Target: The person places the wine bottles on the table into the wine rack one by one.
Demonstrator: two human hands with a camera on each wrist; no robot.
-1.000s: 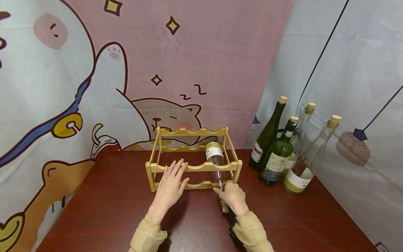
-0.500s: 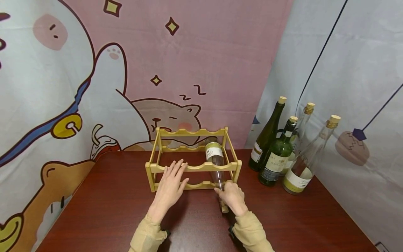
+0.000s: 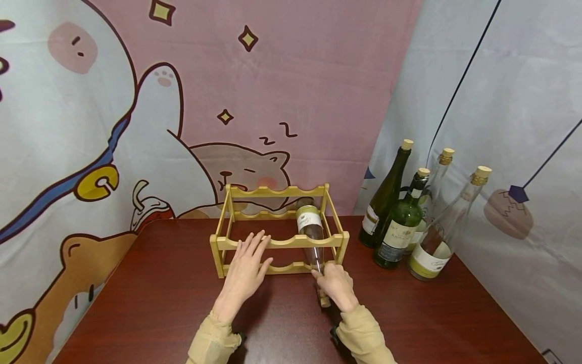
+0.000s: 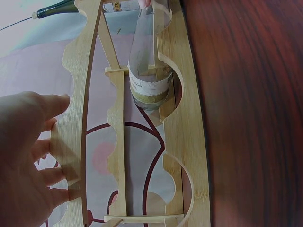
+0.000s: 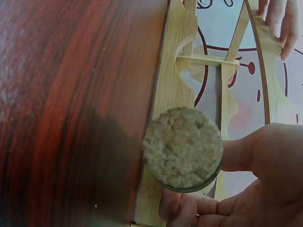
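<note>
A clear wine bottle (image 3: 310, 219) lies in the right-hand cradle of the wooden wine rack (image 3: 286, 243), on the lower tier, neck toward me. My right hand (image 3: 335, 284) grips its neck just in front of the rack. The cork (image 5: 182, 149) fills the middle of the right wrist view, fingers curled beneath it and the thumb beside it. My left hand (image 3: 243, 270) rests with straight fingers on the front top rail, left of centre. From the left wrist view, its fingers reach over that rail, and the bottle's white and green label (image 4: 149, 87) shows behind the lower cradle.
Several corked bottles stand at the table's right side: a dark green one (image 3: 388, 202), a green one (image 3: 400, 230) and clear ones, the nearest clear bottle (image 3: 432, 258) leaning. Behind the dark red table (image 3: 154, 283) hangs a cartoon curtain (image 3: 309, 91); another curtain closes the right side.
Hands, bottle and rack hold almost still. My right thumb shifts very slightly to the right along the bottle neck.
</note>
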